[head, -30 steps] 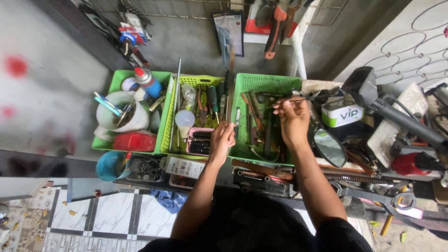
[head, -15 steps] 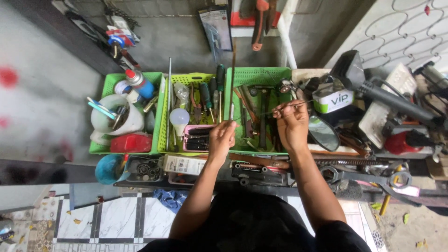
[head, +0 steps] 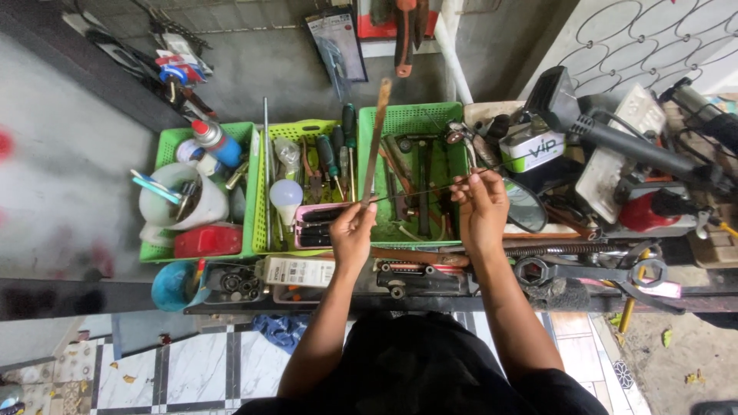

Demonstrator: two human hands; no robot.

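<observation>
white rectangular carton (head: 298, 270) | front shelf; green-white labelled box (head: 530, 151) | right of green baskets; blister pack (head: 338, 44) | wall

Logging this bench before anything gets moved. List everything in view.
green baskets: three, side by side on the bench
flat file: one, brown, upright, in the left hand
thin wire: one, dark, stretched between both hands
spray can: one, blue with red cap, left basket
white jug: one, left basket
light bulb: one, white, middle basket
screwdrivers: several, green-handled, middle basket
round mirror: one, right of the baskets
ring spanner: one, grey, bench front
left hand: grips the file
right hand: pinches the wire
</observation>
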